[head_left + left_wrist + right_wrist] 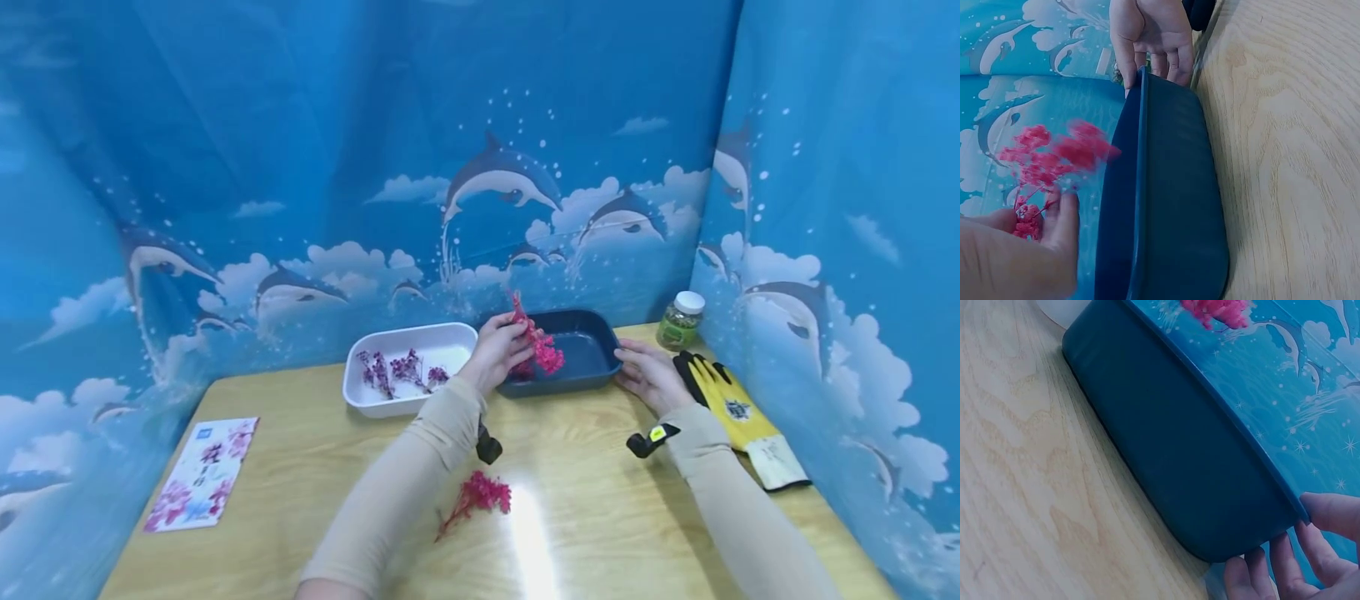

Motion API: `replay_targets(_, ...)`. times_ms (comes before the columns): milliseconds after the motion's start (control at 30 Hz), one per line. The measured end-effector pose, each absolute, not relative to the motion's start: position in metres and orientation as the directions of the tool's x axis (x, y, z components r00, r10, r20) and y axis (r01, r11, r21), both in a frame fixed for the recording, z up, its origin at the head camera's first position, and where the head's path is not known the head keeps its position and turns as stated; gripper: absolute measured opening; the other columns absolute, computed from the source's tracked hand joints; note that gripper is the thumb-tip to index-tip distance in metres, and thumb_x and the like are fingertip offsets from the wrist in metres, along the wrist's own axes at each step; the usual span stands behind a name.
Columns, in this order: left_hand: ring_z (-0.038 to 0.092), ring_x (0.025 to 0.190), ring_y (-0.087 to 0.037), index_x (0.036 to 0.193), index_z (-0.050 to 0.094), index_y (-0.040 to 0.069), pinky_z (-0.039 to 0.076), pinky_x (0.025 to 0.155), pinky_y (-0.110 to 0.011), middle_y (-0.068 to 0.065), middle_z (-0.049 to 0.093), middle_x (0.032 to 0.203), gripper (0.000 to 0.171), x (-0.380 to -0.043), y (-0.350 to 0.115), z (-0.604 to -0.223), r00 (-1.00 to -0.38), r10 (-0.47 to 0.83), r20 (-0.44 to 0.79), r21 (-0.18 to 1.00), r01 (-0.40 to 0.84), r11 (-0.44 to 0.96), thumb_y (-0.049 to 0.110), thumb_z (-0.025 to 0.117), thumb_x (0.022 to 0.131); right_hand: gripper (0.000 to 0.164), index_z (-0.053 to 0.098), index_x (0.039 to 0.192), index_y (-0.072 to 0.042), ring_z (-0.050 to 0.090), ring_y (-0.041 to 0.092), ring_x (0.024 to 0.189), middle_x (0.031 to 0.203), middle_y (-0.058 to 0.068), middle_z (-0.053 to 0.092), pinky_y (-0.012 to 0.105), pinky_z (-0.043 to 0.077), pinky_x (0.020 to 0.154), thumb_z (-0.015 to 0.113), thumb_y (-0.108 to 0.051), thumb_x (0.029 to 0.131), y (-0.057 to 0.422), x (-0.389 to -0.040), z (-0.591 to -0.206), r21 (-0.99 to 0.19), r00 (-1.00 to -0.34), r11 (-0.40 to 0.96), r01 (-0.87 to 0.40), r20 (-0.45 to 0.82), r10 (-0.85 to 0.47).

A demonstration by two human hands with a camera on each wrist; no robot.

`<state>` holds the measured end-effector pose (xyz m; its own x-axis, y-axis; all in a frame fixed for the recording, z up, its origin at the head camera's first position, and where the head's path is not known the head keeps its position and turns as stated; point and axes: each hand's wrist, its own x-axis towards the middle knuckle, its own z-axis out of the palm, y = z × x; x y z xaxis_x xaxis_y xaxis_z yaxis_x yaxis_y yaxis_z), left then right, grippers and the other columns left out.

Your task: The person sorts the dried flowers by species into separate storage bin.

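Note:
My left hand [495,350] pinches a sprig of pink-red dried flowers [546,354] above the left part of a dark blue tray [587,357]. In the left wrist view the flower heads [1041,156] look slightly blurred, with the stem between thumb and fingers. More red shows low in the tray behind the sprig, partly hidden. At the tray's right end, my right hand [651,375] grips the rim, thumb on top and fingers against the outside wall, as the right wrist view shows. A second pink-red sprig [483,493] lies on the wooden table.
A white tray [375,343] holding several purple dried sprigs [407,368] stands left of the dark one. To the right are a white-lidded jar [681,321] and a yellow-and-black glove [731,408]. A floral printed packet [202,475] lies at left. Dolphin-print curtains border the table.

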<state>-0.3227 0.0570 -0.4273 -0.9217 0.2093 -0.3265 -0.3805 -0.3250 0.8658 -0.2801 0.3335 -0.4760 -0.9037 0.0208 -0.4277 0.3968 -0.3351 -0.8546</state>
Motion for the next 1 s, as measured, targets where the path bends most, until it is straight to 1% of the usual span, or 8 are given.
replay_targets(133,0.077,0.103,-0.020,0.146,0.045,0.006,0.055,0.115,-0.053,-0.011,0.072,0.121,0.041,-0.324,0.063,-0.433,-0.928,0.167,-0.332,0.860,-0.371,-0.350,0.005,0.056,0.107,0.057,0.039,0.159,-0.013,0.071,0.005,0.090,0.096,-0.015,0.076,0.026,0.055,0.089,0.061,-0.013,0.107,0.333,-0.279,-0.478,-0.861,-0.911,-0.331,0.385,-0.413,0.015)
replay_targets(300,0.073,0.090,-0.018,0.155,0.037,0.004,0.054,0.115,-0.055,-0.012,0.068,0.119,0.052,-0.326,0.068,-0.437,-0.931,0.135,-0.338,0.848,-0.364,-0.385,-0.003,0.051,0.105,0.065,0.029,0.166,-0.010,0.071,0.004,0.090,0.095,-0.016,0.076,0.026,0.055,0.090,0.059,-0.013,0.108,0.332,-0.279,-0.478,-0.869,-0.909,-0.307,0.388,-0.415,0.027)
replay_targets(433,0.066,0.084,-0.017,0.160,0.035,0.005,0.051,0.117,-0.060,-0.014,0.065,0.124,0.058,-0.328,0.070,-0.441,-0.927,0.140,-0.347,0.855,-0.375,-0.360,-0.005,0.048,0.104,0.066,0.029,0.166,-0.009,0.070,0.004,0.090,0.095,-0.016,0.075,0.026,0.055,0.088,0.060,-0.014,0.107,0.331,-0.279,-0.478,-0.872,-0.910,-0.306,0.383,-0.412,0.036)
replay_targets(567,0.061,0.081,-0.018,0.158,0.036,0.004,0.050,0.118,-0.061,-0.011,0.062,0.109,0.056,-0.330,0.070,-0.447,-0.923,0.150,-0.354,0.851,-0.384,-0.358,-0.007,0.047,0.104,0.064,0.033,0.163,-0.009,0.070,0.004,0.090,0.094,-0.016,0.075,0.026,0.056,0.089,0.062,-0.013,0.106,0.332,-0.278,-0.479,-0.872,-0.912,-0.310,0.379,-0.409,0.037)
replay_targets(767,0.062,0.073,-0.017,0.116,0.049,0.005,0.051,0.116,-0.062,-0.005,0.059,0.085,0.019,-0.335,0.073,-0.452,-0.925,0.170,-0.339,0.829,-0.379,-0.411,-0.009,0.047,0.103,0.060,0.038,0.161,-0.011,0.071,0.004,0.091,0.095,-0.016,0.074,0.025,0.056,0.088,0.062,-0.014,0.106,0.334,-0.278,-0.480,-0.874,-0.909,-0.303,0.380,-0.414,0.053)
replay_targets(833,0.062,0.073,-0.017,0.106,0.047,0.006,0.051,0.116,-0.062,-0.005,0.059,0.084,0.016,-0.336,0.074,-0.453,-0.925,0.175,-0.336,0.827,-0.379,-0.416,-0.010,0.047,0.103,0.060,0.038,0.160,-0.011,0.071,0.004,0.091,0.096,-0.016,0.075,0.025,0.056,0.087,0.062,-0.014,0.106,0.334,-0.278,-0.481,-0.872,-0.907,-0.305,0.382,-0.417,0.057)
replay_targets(900,0.062,0.077,-0.018,0.113,0.048,0.003,0.050,0.117,-0.062,-0.007,0.058,0.087,0.019,-0.336,0.074,-0.454,-0.922,0.180,-0.342,0.827,-0.386,-0.409,-0.012,0.046,0.102,0.059,0.039,0.160,-0.011,0.071,0.004,0.091,0.096,-0.016,0.075,0.025,0.056,0.087,0.062,-0.014,0.106,0.333,-0.279,-0.482,-0.872,-0.907,-0.306,0.381,-0.417,0.058)
replay_targets(1000,0.066,0.100,-0.028,0.144,0.043,-0.002,0.046,0.122,-0.060,-0.015,0.061,0.109,0.043,-0.335,0.074,-0.454,-0.909,0.202,-0.365,0.827,-0.416,-0.378,-0.012,0.045,0.102,0.059,0.038,0.160,-0.010,0.071,0.005,0.091,0.096,-0.015,0.075,0.025,0.057,0.086,0.062,-0.013,0.106,0.333,-0.278,-0.482,-0.874,-0.909,-0.304,0.379,-0.413,0.055)
